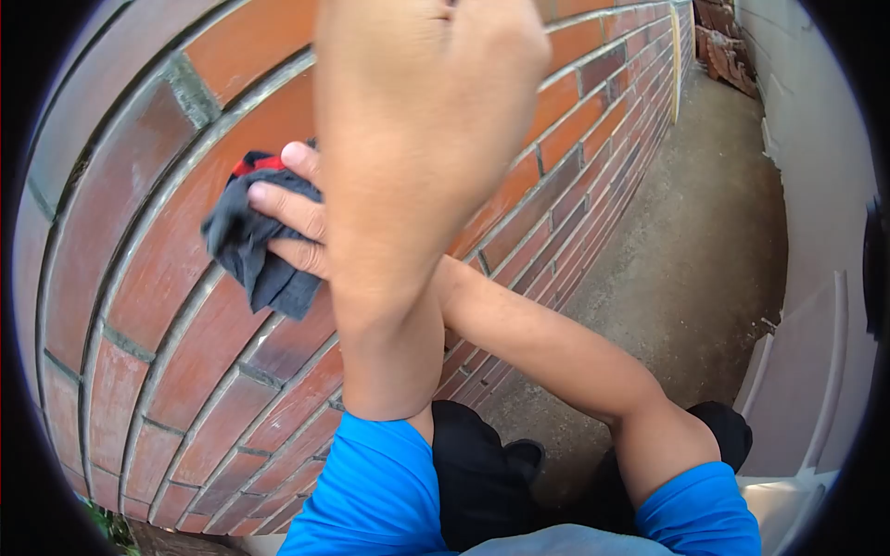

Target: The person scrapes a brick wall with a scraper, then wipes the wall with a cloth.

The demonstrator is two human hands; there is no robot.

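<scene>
A dark grey cloth with a red patch lies bunched against the brick wall. My right hand holds it there, with several fingers laid over the cloth; the rest of that hand is hidden behind my left arm. My left hand is raised close to the camera, large and blurred, in front of the wall. Its fingers are cut off by the top edge or turned away, so whether it holds anything cannot be seen. My right forearm passes behind my left forearm.
The red-brown brick wall curves along the left and runs back to the upper right. A concrete path lies beside it. On the right stands a pale wall. Reddish-brown debris is at the path's far end.
</scene>
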